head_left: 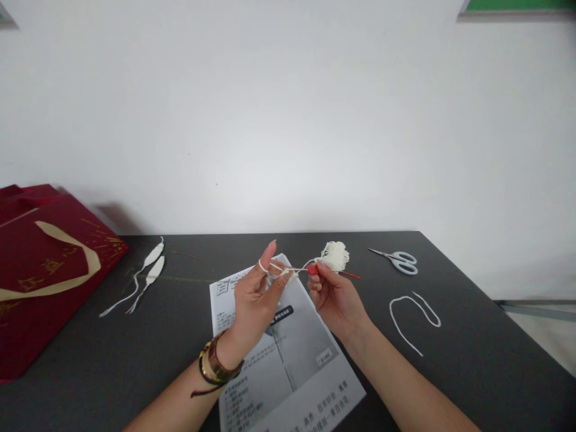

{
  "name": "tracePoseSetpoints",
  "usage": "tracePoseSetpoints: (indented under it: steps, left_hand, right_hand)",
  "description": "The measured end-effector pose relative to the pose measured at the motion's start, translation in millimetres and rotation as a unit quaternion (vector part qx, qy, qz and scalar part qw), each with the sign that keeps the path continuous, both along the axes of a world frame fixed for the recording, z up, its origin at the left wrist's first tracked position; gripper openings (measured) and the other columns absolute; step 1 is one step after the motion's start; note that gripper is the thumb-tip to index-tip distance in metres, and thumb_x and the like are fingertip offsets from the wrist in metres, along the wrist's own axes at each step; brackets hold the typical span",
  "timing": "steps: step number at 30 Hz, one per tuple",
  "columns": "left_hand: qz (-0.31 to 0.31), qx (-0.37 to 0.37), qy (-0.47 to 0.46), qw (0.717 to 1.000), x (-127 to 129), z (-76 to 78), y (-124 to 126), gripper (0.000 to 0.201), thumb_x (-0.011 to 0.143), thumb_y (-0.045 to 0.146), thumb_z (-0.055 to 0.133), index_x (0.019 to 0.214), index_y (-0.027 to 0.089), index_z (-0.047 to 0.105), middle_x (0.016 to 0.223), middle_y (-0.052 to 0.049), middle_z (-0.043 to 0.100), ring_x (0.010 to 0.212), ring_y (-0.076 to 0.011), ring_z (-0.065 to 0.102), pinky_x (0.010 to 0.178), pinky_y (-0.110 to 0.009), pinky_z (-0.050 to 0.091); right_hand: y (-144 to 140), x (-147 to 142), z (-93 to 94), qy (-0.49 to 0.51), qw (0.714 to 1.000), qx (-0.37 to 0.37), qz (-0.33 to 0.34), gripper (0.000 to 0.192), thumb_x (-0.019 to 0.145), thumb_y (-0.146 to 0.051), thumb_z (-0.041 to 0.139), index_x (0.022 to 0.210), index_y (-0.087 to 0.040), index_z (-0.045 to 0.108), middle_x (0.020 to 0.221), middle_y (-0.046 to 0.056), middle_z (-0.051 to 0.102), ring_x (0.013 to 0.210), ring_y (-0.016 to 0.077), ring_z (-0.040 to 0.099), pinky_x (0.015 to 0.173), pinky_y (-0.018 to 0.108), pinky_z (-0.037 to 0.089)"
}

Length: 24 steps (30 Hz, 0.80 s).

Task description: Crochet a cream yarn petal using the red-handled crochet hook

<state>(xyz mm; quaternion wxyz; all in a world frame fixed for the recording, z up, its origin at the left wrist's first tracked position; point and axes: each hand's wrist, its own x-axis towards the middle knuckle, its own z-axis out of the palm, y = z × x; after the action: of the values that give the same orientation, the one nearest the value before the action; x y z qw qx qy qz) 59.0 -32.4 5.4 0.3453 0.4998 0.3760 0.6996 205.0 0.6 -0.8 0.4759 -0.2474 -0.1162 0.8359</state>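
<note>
We're both hands up over the printed instruction sheet (288, 354), mid-crochet. Left hand (256, 300): white yarn (288, 270) looped round the raised index finger, thumb and remaining fingers pressed together on the small worked piece just above the sheet's top edge. Right hand (335, 297): fingers closed on the red-handled crochet hook (315, 270), handle tail sticking out to the right, hook end pointing left toward the left hand's fingertips; can't resolve the hook tip itself. Loose bundle of white yarn (335, 255) sits just beyond the right hand, above the sheet's top right corner. Right of the sheet: a cut strand of white yarn (411, 312) lying in a loop, with scissors (398, 261) beyond it. Left of the sheet: two finished white crocheted pieces (150, 267) with tails, and a red gift bag (40, 270) further left at the edge of the dark table (135, 348). Gold bangles (213, 363) on the left wrist.
</note>
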Motion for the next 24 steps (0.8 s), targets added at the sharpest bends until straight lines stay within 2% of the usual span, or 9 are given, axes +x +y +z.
tracePoseSetpoints:
  steps: [3,7,14,16,21,24]
  left_hand:
    - [0.032,0.034,0.034,0.998,1,-1.7,1,0.068,0.077,0.010,0.066,0.136,0.036,0.043,0.076,0.005,0.064,0.079,-0.0109,0.061,0.089,-0.030,0.047]
    - [0.026,0.034,0.061,0.997,0,-6.3,2,0.077,0.079,0.011,0.065,0.143,0.033,0.029,0.078,0.004,0.064,0.078,-0.0118,0.062,0.091,-0.033,0.047]
    - [0.041,0.058,0.077,0.995,1,-13.6,3,0.078,0.078,0.008,0.065,0.142,0.035,0.031,0.079,0.005,0.064,0.082,-0.0136,0.062,0.090,-0.035,0.047]
    - [0.037,0.053,0.059,0.996,2,-10.7,2,0.078,0.078,0.008,0.065,0.143,0.035,0.029,0.079,0.004,0.065,0.082,-0.0134,0.063,0.089,-0.034,0.048]
    - [-0.022,-0.025,-0.043,0.998,7,1.2,-3,0.086,0.077,0.014,0.068,0.146,0.032,0.020,0.077,0.004,0.068,0.077,-0.0127,0.065,0.078,-0.029,0.052]
    - [-0.007,-0.002,-0.036,0.999,9,2.5,-5,0.084,0.077,0.012,0.068,0.145,0.033,0.023,0.075,0.004,0.068,0.078,-0.0130,0.066,0.079,-0.029,0.052]
  right_hand:
    - [-1,0,1.0,-0.011,1.000,0.010,-0.009,0.010,0.070,-0.018,0.075,0.075,-0.012,0.067,0.057,-0.001,0.067,0.045,0.0060,0.059,0.047,0.013,0.055]
    - [-2,2,9.1,-0.063,0.993,0.097,-0.030,0.012,0.072,-0.023,0.074,0.075,-0.012,0.068,0.057,-0.001,0.066,0.045,0.0068,0.059,0.045,0.014,0.054]
    - [-11,1,21.5,-0.134,0.972,0.175,-0.089,0.017,0.074,-0.030,0.074,0.075,-0.015,0.065,0.059,0.000,0.067,0.048,0.0080,0.058,0.048,0.018,0.054]
    - [-10,2,20.3,-0.125,0.973,0.175,-0.086,0.017,0.074,-0.030,0.073,0.075,-0.016,0.065,0.060,-0.001,0.066,0.049,0.0078,0.058,0.049,0.018,0.054]
    - [-3,2,10.0,-0.056,0.988,0.141,-0.033,0.018,0.071,-0.029,0.077,0.071,-0.015,0.065,0.059,-0.002,0.066,0.047,0.0061,0.056,0.048,0.015,0.052]
    - [-3,-1,4.2,-0.023,0.994,0.103,-0.008,0.017,0.069,-0.027,0.078,0.072,-0.015,0.065,0.056,-0.003,0.065,0.045,0.0060,0.057,0.049,0.015,0.054]
